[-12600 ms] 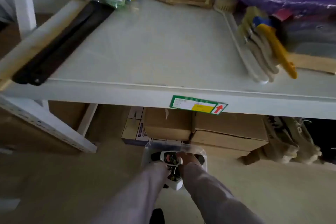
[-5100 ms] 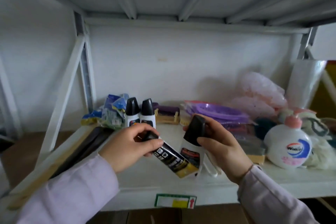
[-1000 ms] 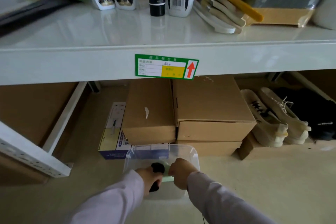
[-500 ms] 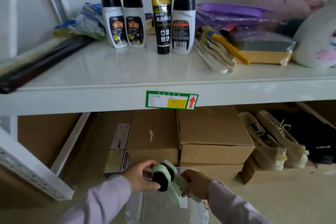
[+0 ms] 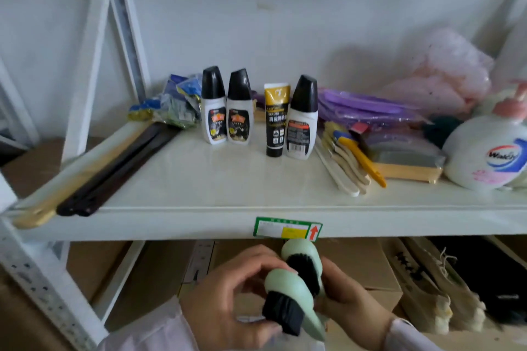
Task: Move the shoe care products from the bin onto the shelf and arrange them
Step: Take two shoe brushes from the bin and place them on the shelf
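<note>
Two mint-green shoe brushes with black bristles (image 5: 293, 285) are held just below the front edge of the white shelf (image 5: 199, 225). My left hand (image 5: 231, 299) grips the nearer brush and my right hand (image 5: 345, 293) holds the farther one; the two brushes touch. On the shelf stand two white polish bottles with black caps (image 5: 225, 107), a black and gold tube (image 5: 276, 118) and a third white bottle (image 5: 302, 118), in a row. The bin is out of view.
Long black and wooden shoehorns (image 5: 94, 177) lie along the shelf's left edge. Brushes, a sponge block (image 5: 405, 162), purple bags and a white soap pump bottle (image 5: 487, 148) crowd the right. Cardboard boxes (image 5: 362, 262) and shoes (image 5: 439, 288) sit under the shelf. A green label (image 5: 288, 229) marks the shelf edge.
Both hands have risen from the bin with the two green brushes, up to just under the shelf edge. The view has tilted up and the bin has dropped out of sight.
</note>
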The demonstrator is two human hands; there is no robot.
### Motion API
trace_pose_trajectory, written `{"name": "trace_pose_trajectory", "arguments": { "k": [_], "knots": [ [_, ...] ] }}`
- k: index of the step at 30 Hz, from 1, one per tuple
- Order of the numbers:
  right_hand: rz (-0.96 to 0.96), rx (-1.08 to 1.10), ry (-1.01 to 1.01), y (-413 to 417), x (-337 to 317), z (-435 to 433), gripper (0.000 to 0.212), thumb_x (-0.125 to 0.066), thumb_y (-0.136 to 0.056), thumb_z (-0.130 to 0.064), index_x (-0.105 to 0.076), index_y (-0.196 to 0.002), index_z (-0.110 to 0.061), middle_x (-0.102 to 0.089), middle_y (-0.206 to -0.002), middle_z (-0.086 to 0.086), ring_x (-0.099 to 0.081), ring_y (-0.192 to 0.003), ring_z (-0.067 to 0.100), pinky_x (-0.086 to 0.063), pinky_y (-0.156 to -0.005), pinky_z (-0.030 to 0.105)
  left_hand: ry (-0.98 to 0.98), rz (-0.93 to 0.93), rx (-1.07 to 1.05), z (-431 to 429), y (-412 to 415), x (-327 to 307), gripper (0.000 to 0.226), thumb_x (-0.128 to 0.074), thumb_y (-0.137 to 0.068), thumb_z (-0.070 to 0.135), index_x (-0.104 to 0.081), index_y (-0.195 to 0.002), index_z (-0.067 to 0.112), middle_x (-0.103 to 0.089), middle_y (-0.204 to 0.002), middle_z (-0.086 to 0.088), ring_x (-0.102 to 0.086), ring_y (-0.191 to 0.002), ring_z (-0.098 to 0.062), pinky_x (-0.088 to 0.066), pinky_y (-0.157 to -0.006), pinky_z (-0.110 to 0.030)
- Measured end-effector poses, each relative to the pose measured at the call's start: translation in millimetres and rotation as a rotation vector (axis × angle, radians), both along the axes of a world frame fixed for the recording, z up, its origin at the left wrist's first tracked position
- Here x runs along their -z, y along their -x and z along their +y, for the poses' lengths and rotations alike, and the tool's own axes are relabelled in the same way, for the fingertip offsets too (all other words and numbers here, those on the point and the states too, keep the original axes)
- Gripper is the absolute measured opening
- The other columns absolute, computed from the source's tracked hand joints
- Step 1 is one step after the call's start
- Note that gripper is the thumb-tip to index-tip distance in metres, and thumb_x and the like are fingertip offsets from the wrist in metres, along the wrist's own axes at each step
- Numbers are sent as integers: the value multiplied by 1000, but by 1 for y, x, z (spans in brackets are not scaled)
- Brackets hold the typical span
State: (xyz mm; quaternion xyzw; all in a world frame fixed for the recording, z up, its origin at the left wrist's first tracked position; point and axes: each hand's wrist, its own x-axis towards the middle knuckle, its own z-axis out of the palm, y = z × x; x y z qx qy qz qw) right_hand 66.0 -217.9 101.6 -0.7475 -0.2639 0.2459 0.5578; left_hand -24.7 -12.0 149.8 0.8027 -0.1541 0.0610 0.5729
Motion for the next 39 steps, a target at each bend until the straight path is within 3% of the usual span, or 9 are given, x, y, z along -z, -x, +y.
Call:
{"name": "trace_pose_trajectory", "arguments": {
  "k": [5,11,14,18,23,26,32,36,39],
  "knots": [
    [-98,-36,-79,7,-69,6,70,-71,-65,-58,-54,-119,-16,-63,-120,5,-61,-111,13,-50,-97,29,55,-44,80,3,5,-59,45,-69,-67,-1,-64,-103,25,-59,-106,8,-63,-104,-19,-50,-86,-19],
    [-357,66,-30,2,-115,19,40,-67,-74,-55,-60,-108,-34,-69,-106,11,-65,-101,31,-50,-91,54,39,-154,167,15,-8,-108,45,-68,-70,13,-59,-111,25,-57,-108,7,-61,-108,-22,-49,-91,-25],
    [-470,83,-1,-4,-139,30,29,-63,-80,-25,-61,-108,-32,-73,-101,5,-67,-95,27,-55,-86,47,60,-167,174,26,-19,-126,47,-68,-69,18,-57,-114,29,-61,-110,10,-61,-110,-16,-48,-91,-21],
    [-536,121,97,-19,-166,51,14,-61,-81,-25,-63,-95,-23,-70,-87,9,-65,-77,20,-54,-79,41,215,-94,124,41,-36,-141,49,-67,-63,25,-64,-111,35,-70,-110,11,-64,-105,-6,-52,-84,-17],
    [-385,153,141,-40,-173,91,17,-65,-84,-14,-61,-69,-21,-59,-63,-7,-52,-57,4,-47,-57,18,317,41,-69,63,-63,-146,42,-63,-71,26,-62,-113,20,-68,-107,-9,-67,-91,-16,-60,-73,-31],
    [-240,188,162,-54,-164,112,15,-66,-84,-14,-68,-70,-19,-65,-65,-6,-55,-56,9,-46,-52,18,367,183,-266,72,-73,-142,21,-46,-94,9,-64,-95,20,-64,-82,-8,-63,-66,-13,-57,-61,-27],
    [-194,222,333,-66,-152,134,13,-69,-80,-22,-73,-80,-9,-66,-72,6,-58,-59,16,-52,-60,26,52,399,-563,104,-98,-121,36,-44,-91,22,-56,-58,18,-56,-62,-3,-56,-49,-11,-51,-50,-15],
    [-274,230,472,-70,-152,138,20,-72,-75,-31,-71,-69,-12,-61,-61,0,-58,-59,17,-55,-68,32,-118,484,-628,112,-113,-113,34,-46,-78,42,-54,-56,18,-53,-59,-3,-56,-69,-24,-54,-77,-32],
    [-353,235,568,-71,-155,139,28,-68,-75,-37,-66,-62,-13,-59,-62,-2,-58,-66,18,-54,-75,28,-235,489,-661,110,-122,-109,32,-45,-87,40,-56,-63,21,-60,-65,-2,-59,-74,-23,-43,-71,-25]
  ]
}}
